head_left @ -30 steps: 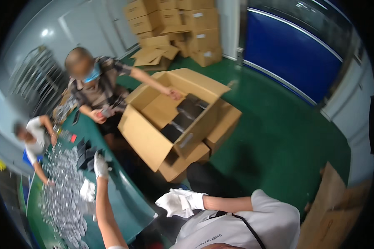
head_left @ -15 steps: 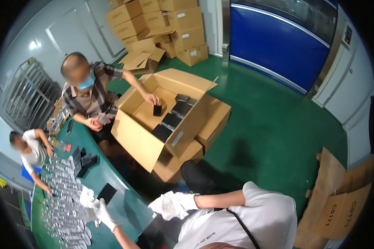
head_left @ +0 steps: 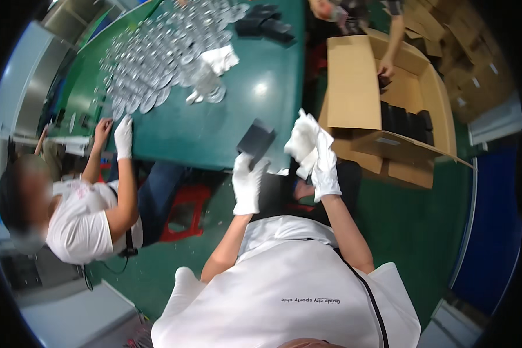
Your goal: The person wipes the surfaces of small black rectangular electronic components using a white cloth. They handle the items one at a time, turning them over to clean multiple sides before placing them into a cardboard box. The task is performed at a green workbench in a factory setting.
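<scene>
My left hand [head_left: 247,188], in a white glove, grips a small black box [head_left: 256,138] by its near end, above the green table's front edge. To the right, my gloved right hand [head_left: 326,169] is closed around a crumpled white cloth [head_left: 303,139], held apart from the box. Past the box, a glass [head_left: 213,90] lies or stands on the table, blurred, close to another white cloth [head_left: 220,59]. Rows of clear glasses [head_left: 156,64] with round bases cover the far left of the table. Several more black boxes [head_left: 265,24] sit grouped at the far right of it.
An open cardboard carton [head_left: 354,81] with black boxes inside stands right of the green table [head_left: 185,133]; a co-worker's arm [head_left: 393,43] reaches into it. At left sits another person [head_left: 87,223], one hand gloved, beside a red stool [head_left: 185,214].
The view has swung left, shifting the table to the upper middle. My left hand has drawn back from the table with the black box. My right hand still holds the cloth.
</scene>
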The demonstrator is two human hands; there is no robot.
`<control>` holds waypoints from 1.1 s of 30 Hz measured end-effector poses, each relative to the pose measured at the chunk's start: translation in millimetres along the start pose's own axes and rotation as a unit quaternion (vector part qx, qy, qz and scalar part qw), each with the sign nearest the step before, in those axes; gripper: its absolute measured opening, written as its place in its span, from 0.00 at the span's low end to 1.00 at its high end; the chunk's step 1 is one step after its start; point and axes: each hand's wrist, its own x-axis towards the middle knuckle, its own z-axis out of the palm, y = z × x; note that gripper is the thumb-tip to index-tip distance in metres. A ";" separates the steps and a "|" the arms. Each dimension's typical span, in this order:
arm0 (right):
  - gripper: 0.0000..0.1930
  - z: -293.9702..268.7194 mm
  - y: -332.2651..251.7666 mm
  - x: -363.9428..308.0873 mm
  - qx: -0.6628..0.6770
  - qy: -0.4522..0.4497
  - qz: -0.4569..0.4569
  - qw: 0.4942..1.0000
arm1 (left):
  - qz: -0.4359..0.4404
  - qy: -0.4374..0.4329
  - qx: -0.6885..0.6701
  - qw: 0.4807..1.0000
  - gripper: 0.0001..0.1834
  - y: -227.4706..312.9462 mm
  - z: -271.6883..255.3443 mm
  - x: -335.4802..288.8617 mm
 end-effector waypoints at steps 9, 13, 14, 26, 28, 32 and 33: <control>0.20 106.9 23.2 28.1 -0.681 -0.152 -0.447 0.560 | 0.020 0.022 -0.261 0.965 0.13 -53.6 23.9 -1.4; 0.19 94.7 62.8 8.1 -0.604 -0.215 -0.474 0.603 | 0.075 -0.004 -0.114 0.991 0.16 -52.3 21.5 -3.9; 0.18 96.9 64.1 -1.3 -0.564 -0.238 -0.478 0.630 | 0.095 -0.011 -0.058 0.994 0.17 -50.3 19.4 -4.8; 0.22 -15.0 -18.9 5.5 -0.337 -0.093 -0.136 0.927 | -0.128 -0.115 -0.119 0.978 0.24 9.8 -7.4 23.0; 0.23 -19.3 -20.1 18.6 -0.284 -0.025 -0.171 0.943 | -0.271 -0.074 -0.288 0.916 0.17 9.8 0.4 31.2; 0.16 -4.1 2.0 46.6 -0.608 0.067 -0.308 0.728 | -0.298 -0.104 -0.604 0.731 0.09 18.4 20.1 37.7; 0.16 19.8 -4.2 42.2 -0.658 0.053 -0.309 0.685 | -0.282 -0.166 -0.668 0.669 0.12 9.2 22.3 33.5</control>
